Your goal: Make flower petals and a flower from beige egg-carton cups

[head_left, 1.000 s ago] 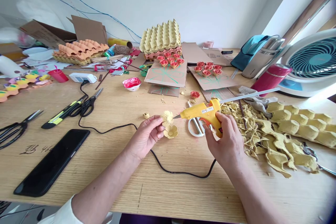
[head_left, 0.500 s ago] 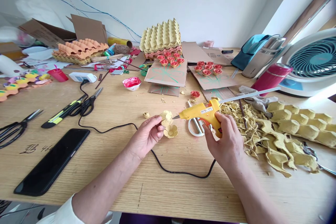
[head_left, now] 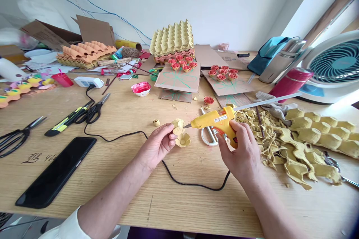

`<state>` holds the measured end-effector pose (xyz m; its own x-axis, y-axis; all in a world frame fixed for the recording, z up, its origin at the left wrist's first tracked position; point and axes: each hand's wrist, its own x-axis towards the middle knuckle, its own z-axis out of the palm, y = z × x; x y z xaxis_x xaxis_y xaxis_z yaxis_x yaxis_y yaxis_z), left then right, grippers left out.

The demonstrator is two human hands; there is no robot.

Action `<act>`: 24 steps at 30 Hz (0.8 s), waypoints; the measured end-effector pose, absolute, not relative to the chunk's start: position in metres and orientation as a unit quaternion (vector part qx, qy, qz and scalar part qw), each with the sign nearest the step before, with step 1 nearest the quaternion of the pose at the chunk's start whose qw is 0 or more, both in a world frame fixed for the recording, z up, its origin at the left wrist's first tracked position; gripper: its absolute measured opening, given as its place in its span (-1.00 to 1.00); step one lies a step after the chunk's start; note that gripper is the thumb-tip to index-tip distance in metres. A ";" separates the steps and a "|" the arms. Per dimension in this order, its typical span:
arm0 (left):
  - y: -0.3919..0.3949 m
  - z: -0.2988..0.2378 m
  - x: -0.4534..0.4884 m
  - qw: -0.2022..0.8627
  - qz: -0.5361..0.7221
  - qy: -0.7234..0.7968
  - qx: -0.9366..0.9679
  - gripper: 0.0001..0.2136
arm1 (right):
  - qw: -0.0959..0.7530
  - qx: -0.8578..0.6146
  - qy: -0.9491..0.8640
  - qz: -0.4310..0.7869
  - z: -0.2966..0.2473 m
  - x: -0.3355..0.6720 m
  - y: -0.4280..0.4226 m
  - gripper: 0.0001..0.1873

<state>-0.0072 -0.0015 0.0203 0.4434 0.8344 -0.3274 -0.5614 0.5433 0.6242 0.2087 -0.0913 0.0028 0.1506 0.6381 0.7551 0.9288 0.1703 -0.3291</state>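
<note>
Between the thumb and fingers of my left hand [head_left: 159, 145] is a pale yellow egg-carton flower [head_left: 178, 126], raised above the table. My right hand [head_left: 243, 149] is wrapped round the handle of a yellow hot glue gun [head_left: 214, 120]. Its metal nozzle points left and meets the flower's right edge; whether glue is coming out is too small to see. A clear glue stick [head_left: 266, 101] juts from the gun's back. Just below the held flower lies an open petal cup [head_left: 183, 140]. A small rolled bud [head_left: 156, 122] sits to the left.
White-handled scissors [head_left: 209, 136] lie behind the gun. Carton scraps [head_left: 280, 145] spread at right. A black cord [head_left: 193, 184] loops across the front. A phone [head_left: 56, 171], a utility knife [head_left: 68, 119] and black scissors [head_left: 94, 111] lie left. Red flowers stand on cardboard [head_left: 179, 78] behind.
Almost nothing differs. Both hands hold the same pose, with the nozzle still at the flower's edge; the whole view has shifted very slightly.
</note>
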 end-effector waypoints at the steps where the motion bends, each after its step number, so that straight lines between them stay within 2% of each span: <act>1: -0.002 0.020 -0.007 0.821 0.424 0.313 0.220 -0.84 | 0.433 -0.623 -0.630 -0.168 0.003 0.209 -0.091 -0.64; 11: -0.002 0.021 -0.007 0.816 0.419 0.326 0.232 -0.89 | 0.430 -0.622 -0.632 -0.170 0.003 0.209 -0.092 -0.65; 24: -0.003 0.018 -0.007 0.800 0.427 0.324 0.271 -0.82 | 0.438 -0.617 -0.631 -0.172 0.005 0.207 -0.092 -0.66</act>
